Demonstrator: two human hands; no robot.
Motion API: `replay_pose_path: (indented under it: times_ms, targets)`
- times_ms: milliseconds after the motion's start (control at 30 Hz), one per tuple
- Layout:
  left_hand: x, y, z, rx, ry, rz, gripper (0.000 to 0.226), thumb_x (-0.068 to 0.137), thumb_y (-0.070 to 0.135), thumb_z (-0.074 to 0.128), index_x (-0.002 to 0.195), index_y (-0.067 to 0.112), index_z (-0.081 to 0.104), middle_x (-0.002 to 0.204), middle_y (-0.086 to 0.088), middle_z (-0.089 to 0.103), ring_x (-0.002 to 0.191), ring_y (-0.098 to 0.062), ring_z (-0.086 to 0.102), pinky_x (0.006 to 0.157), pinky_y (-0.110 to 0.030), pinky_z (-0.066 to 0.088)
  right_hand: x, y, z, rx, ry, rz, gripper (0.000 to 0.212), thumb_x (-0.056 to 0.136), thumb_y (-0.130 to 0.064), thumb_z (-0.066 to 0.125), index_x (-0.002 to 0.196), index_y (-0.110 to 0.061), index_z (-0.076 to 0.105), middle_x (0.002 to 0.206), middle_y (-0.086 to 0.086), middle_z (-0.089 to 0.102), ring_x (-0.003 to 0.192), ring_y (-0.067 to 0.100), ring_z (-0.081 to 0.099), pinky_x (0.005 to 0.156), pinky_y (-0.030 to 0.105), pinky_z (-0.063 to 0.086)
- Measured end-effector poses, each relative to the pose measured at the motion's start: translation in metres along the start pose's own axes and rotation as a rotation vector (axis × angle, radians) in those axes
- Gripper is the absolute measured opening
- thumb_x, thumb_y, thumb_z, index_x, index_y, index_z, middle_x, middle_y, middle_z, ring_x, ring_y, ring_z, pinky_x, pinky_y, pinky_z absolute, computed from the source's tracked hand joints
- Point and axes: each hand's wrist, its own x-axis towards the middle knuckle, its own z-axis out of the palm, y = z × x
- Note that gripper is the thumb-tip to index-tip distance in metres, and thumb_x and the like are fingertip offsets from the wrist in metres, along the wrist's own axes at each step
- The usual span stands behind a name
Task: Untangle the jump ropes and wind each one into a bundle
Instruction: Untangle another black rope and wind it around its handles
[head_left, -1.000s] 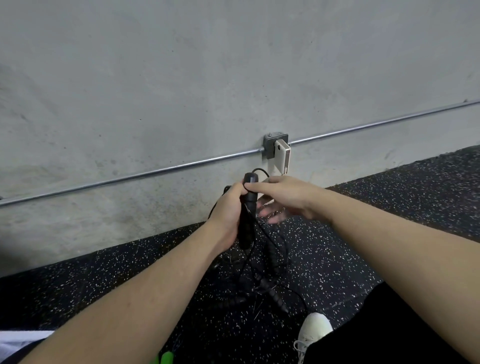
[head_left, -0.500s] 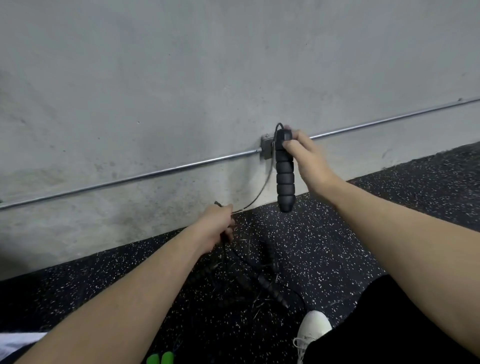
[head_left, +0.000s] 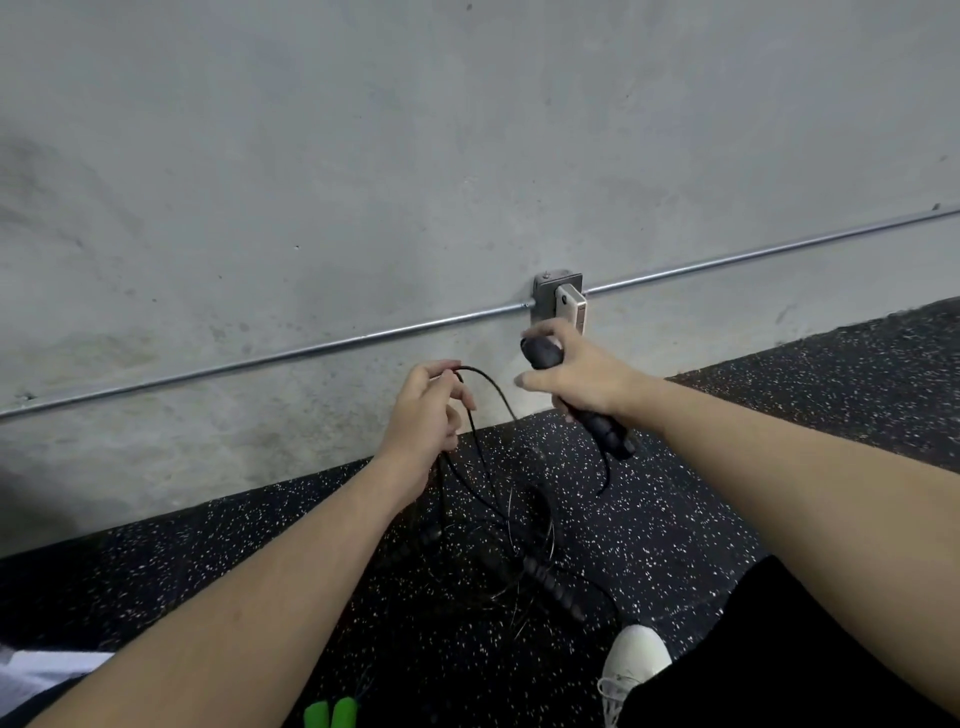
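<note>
Above the floor, the right hand wraps a handle while the left hand pinches its cord, lifted to draw it free of the tangle below.

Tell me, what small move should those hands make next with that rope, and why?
Probably lift the cord higher with the left hand, since it still runs down into the tangle on the floor while the right hand grips its handle.
</note>
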Motion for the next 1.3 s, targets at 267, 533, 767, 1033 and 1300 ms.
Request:
replay_pose_path:
  times_ms: [267, 533, 767, 1033, 1300]
  targets:
    - [-0.004, 0.007, -0.005, -0.166, -0.089, -0.026, 0.022, 0.104, 0.013, 0.055, 0.111, 0.021, 0.075, 0.080, 0.004, 0.061, 0.055, -0.007, 0.045, 0.045, -0.020, 0.031, 0.007, -0.007, 0.020, -0.253, 0.058, -0.199, 0.022, 0.085, -0.036, 0.077, 0.103, -0.029, 0.066, 0.081, -0.016, 0.061, 0.073, 0.006, 0.058, 0.065, 0.019, 0.044]
    - [-0.008, 0.003, -0.015, 0.235, -0.171, -0.166, 0.034, 0.093, 0.041, 0.071, 0.124, 0.030, 0.068, 0.117, 0.010, 0.068, 0.107, -0.016, 0.068, 0.089, -0.039, 0.061, 0.004, -0.023, -0.002, 0.193, 0.260, -0.030, 0.018, 0.085, -0.025, 0.073, 0.080, -0.020, 0.055, 0.066, 0.001, 0.045, 0.049, 0.016, 0.045, 0.040, 0.021, 0.039]
    - [-0.009, -0.011, -0.010, 0.465, -0.279, -0.038, 0.021, 0.099, 0.039, 0.063, 0.120, 0.044, 0.063, 0.125, 0.020, 0.064, 0.115, -0.003, 0.059, 0.106, -0.039, 0.050, -0.006, -0.023, -0.015, 0.494, 0.273, 0.034, 0.024, 0.080, -0.024, 0.071, 0.101, -0.015, 0.060, 0.079, 0.009, 0.063, 0.056, 0.015, 0.046, 0.047, 0.027, 0.041]
    - [-0.023, -0.010, 0.025, 0.592, -0.239, 0.072, 0.057, 0.100, 0.039, 0.062, 0.152, 0.032, 0.039, 0.141, 0.013, 0.043, 0.123, -0.008, 0.046, 0.106, -0.033, 0.040, -0.030, -0.051, -0.025, 0.686, 0.032, -0.103, 0.022, 0.097, -0.029, 0.056, 0.091, -0.011, 0.046, 0.062, 0.000, 0.060, 0.046, 0.012, 0.039, 0.043, 0.024, 0.035]
    - [-0.021, 0.008, 0.019, 0.378, -0.200, 0.068, 0.025, 0.110, 0.026, 0.041, 0.110, 0.028, 0.066, 0.111, -0.001, 0.066, 0.101, -0.016, 0.065, 0.082, -0.030, 0.061, -0.030, -0.037, -0.034, 0.554, 0.193, -0.067, 0.020, 0.093, -0.022, 0.065, 0.081, -0.015, 0.051, 0.060, 0.001, 0.051, 0.045, 0.014, 0.041, 0.042, 0.024, 0.037]
